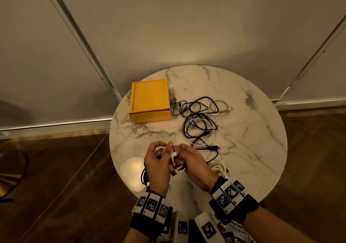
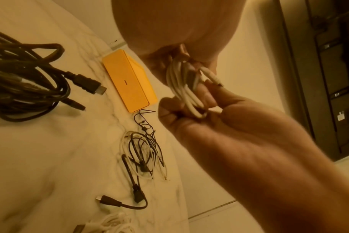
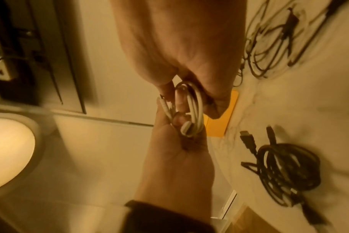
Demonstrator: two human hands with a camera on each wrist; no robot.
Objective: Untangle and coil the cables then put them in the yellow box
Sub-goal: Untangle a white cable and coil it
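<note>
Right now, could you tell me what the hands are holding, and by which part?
Both hold one coiled white cable: the left hand grips the loops, while the right hand pinches its plug end against the coil.

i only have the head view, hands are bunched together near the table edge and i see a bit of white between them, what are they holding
Observer: A small white cable coil, several loops; the left hand and right hand both grip it.
Operator: is its plug tucked in or loose
Observer: Loose. In the left wrist view the plug end sticks out past the loops, at the fingertips.
Operator: something dark sits behind my left wrist, what is it
Observer: A thick black cable bundle, already coiled on the table, with a wide flat plug pointing toward the yellow box.
</note>
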